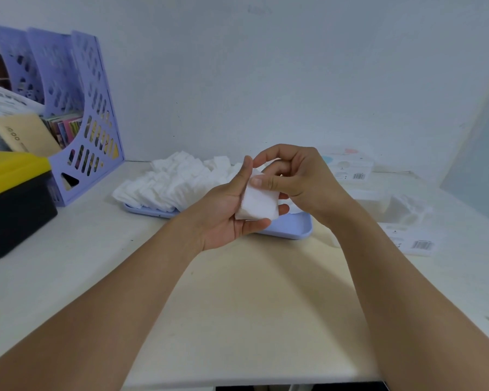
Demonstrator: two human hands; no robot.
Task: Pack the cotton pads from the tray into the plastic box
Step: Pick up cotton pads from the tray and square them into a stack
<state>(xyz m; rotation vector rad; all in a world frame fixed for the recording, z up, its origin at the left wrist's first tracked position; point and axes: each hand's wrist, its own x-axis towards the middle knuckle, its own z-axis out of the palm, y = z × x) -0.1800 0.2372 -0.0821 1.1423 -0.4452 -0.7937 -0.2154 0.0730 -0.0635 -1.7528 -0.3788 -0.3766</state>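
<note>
Here, two bare forearms reach out over the pale worktop [251, 306]. The left hand [226, 218] is palm up, its thumb and fingers curled round a small stack of cotton pads [256, 203], which it holds above the near edge of the tray [288, 231]. The right hand [297, 176] meets it from the other side, its thumb pressed on the top of the stack and its fingers bent over the far edge, so that both hands grip the same stack.

Just beyond and to the left of the hands, the lilac tray carries a loose heap of pads [170, 182], which spills over its left rim. To the right of the right hand, a clear plastic box [407, 210] stands on the worktop with white pads inside it; its edges are hard to make out. Near it lies a flat packet with a barcode [418, 242]. Behind the right hand, against the wall, sits a white carton [347, 165].

Well to the left of the left hand stand a black box with a yellow lid [14, 201] and a lilac file rack [82, 114].
</note>
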